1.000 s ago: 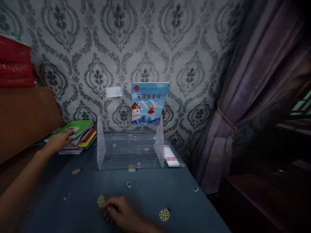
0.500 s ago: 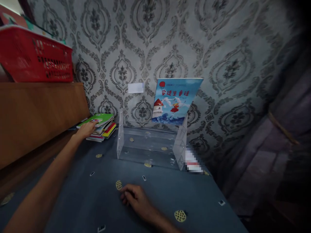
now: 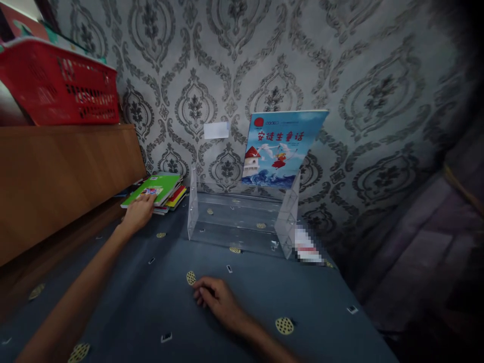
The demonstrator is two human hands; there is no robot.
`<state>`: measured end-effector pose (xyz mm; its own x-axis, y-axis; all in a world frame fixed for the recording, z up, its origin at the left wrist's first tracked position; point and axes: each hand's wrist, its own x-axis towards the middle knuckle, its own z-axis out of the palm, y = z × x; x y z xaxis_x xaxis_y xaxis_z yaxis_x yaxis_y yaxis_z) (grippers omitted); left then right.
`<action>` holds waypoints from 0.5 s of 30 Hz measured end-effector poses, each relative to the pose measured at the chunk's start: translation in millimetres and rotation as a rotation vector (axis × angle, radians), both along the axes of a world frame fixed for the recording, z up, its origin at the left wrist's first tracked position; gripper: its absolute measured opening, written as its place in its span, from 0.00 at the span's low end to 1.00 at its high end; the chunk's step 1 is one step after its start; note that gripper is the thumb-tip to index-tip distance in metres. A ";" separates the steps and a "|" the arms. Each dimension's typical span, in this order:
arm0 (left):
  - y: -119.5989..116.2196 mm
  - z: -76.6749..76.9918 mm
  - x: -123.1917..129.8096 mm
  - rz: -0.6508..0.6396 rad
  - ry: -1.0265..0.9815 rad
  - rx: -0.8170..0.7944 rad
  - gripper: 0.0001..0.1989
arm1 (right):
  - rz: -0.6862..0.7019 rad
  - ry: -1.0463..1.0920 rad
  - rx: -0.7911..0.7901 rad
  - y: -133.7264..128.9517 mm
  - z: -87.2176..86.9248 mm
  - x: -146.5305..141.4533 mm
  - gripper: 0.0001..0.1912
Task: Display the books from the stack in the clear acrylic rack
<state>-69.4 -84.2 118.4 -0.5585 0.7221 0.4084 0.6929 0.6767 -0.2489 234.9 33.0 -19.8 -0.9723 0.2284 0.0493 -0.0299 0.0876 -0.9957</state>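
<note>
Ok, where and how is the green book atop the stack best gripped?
Probably take the green book by its near edge, fingers above and thumb below, coming from the near side. Slim, it lies roughly flat on the stack of books; the wooden cabinet is close on its left, and the left hand lies over its near edge.

**Left arm (image 3: 83, 282) extended, right arm (image 3: 260, 335) low**

Left arm runs forward from lower left; left hand (image 3: 140, 213) is palm down, fingers pointing ahead. Right arm enters from lower right; right hand (image 3: 219, 300) is loosely curled, fingers directed left.
</note>
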 end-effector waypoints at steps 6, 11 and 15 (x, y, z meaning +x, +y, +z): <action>-16.6 -28.9 24.1 0.020 0.022 0.023 0.26 | 0.008 0.019 0.022 0.9 -6.0 -3.5 0.13; -33.2 -52.2 42.8 0.038 0.008 0.041 0.29 | 0.009 0.024 0.029 1.5 -7.4 -3.0 0.12; -52.1 -71.7 63.9 0.051 -0.014 -0.014 0.30 | 0.008 0.034 0.044 1.4 -6.7 -3.0 0.12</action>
